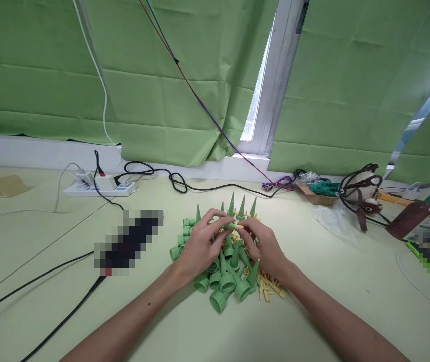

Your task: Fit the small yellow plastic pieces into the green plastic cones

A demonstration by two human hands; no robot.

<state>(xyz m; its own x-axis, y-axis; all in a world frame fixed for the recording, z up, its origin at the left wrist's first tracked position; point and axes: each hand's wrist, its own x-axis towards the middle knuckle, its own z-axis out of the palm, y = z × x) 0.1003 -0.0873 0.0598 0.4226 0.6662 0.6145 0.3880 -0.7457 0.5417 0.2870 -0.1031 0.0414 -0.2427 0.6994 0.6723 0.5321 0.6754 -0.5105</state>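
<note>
A heap of green plastic cones (225, 281) lies on the pale table in front of me, with several small yellow plastic pieces (270, 289) beside and under it. Both hands hover over the heap, fingertips meeting at its top. My left hand (200, 246) pinches a green cone (230, 226) with curled fingers. My right hand (263, 246) is pinched too, its fingertips at a small yellow piece (238, 227) by the cone's end. A few cones (242, 207) stand upright behind the hands.
A white power strip (100, 188) with plugs and black cables (177, 182) lies at the back left. A pixelated dark object (128, 241) sits left of the heap. Bags, straps and clutter (361, 193) fill the back right. Green curtains (162, 80) hang behind.
</note>
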